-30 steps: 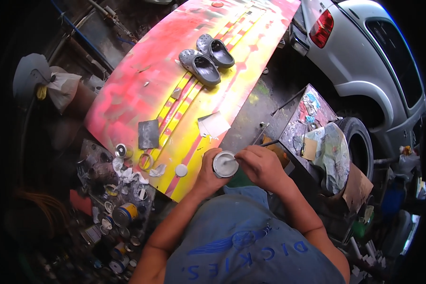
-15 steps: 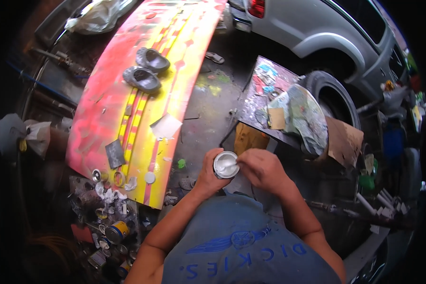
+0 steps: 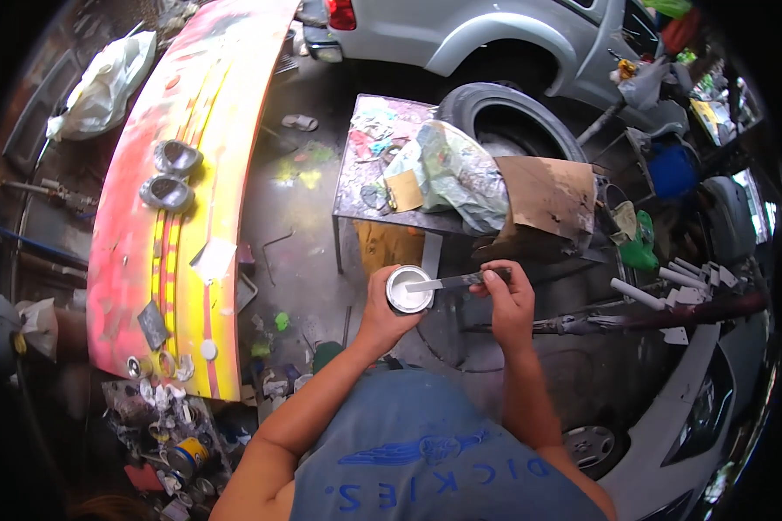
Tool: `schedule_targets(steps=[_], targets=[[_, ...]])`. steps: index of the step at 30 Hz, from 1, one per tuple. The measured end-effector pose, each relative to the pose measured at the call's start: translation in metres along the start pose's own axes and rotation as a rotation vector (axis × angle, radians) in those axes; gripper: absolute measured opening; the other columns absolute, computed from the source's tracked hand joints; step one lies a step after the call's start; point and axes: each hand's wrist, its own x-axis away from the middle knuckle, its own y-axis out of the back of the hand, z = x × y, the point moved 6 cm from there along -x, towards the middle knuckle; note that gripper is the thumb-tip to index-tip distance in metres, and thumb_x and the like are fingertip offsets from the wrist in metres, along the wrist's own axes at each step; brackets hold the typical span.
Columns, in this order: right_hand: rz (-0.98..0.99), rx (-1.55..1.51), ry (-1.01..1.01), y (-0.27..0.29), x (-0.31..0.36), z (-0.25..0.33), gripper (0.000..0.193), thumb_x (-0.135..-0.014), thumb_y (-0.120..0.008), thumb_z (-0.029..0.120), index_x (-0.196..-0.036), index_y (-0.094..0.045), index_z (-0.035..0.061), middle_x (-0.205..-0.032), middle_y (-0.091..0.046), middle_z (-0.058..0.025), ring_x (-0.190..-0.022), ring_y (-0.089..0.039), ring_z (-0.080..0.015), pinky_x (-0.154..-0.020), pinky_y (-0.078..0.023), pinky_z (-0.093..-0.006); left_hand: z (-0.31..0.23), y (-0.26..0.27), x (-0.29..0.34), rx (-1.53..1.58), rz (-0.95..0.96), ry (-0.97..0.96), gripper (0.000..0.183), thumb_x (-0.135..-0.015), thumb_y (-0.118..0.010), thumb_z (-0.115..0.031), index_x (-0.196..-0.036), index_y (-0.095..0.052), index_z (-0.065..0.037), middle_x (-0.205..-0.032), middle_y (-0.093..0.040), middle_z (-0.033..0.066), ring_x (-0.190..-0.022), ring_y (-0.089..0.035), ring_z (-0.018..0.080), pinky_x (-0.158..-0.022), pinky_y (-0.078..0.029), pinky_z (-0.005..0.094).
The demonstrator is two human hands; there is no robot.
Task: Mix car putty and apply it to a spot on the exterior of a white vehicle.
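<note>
My left hand [image 3: 382,314] is wrapped around a small round can [image 3: 409,304], held upright in front of my body. White paint or paste lies inside it. My right hand [image 3: 506,295] grips the dark handle of a putty knife [image 3: 447,283] between thumb and fingers. The knife lies almost level, and its flat grey blade reaches over the can's rim to the white stuff. Whether the blade's tip dips in or rests on top, I cannot tell.
To the left, a long red and yellow panel [image 3: 117,286] carries grey clogs [image 3: 167,193]. Ahead stands a small table [image 3: 354,187] with rags, plastic and cardboard [image 3: 543,195], beside a tire [image 3: 460,104]. Farther off is a silver vehicle [image 3: 400,35]. Paint cans [image 3: 187,456] clutter the lower left.
My view has swung to the right. My right hand has drawn back from the can's rim, and the putty knife now shows clearly. The can stays in my left hand.
</note>
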Motion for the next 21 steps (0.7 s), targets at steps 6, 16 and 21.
schedule_targets(steps=[6,16,21], targets=[[-0.28,-0.206,-0.121,0.046,0.022,-0.026,0.013,-0.1,-0.057,0.012,-0.106,-0.062,0.0013,-0.088,-0.067,-0.0054,-0.075,-0.067,-0.0126,-0.068,-0.051,-0.0248,-0.007,-0.023,-0.011,0.131,0.146,0.007,0.076,-0.069,-0.083,-0.01,-0.134,-0.044,-0.004,-0.128,-0.048,0.0135,-0.123,-0.051,0.0292,-0.106,-0.041,0.0381],[-0.426,-0.372,-0.174,0.024,0.038,-0.032,0.013,-0.101,-0.055,0.011,-0.108,-0.06,0.0021,-0.087,-0.068,-0.0068,-0.073,-0.068,-0.0138,-0.067,-0.052,-0.0259,0.003,-0.002,-0.034,0.092,0.31,-0.04,0.084,-0.068,-0.083,-0.008,-0.138,-0.038,-0.004,-0.128,-0.049,0.0117,-0.123,-0.052,0.0234,-0.106,-0.042,0.0355],[-0.458,-0.411,-0.182,0.01,0.04,-0.03,0.014,-0.101,-0.055,0.012,-0.11,-0.06,0.0024,-0.087,-0.068,-0.0067,-0.072,-0.067,-0.014,-0.066,-0.052,-0.0269,0.005,0.005,-0.039,0.098,0.354,-0.027,0.083,-0.068,-0.083,-0.007,-0.138,-0.039,-0.005,-0.128,-0.049,0.0116,-0.123,-0.052,0.0231,-0.106,-0.042,0.035]])
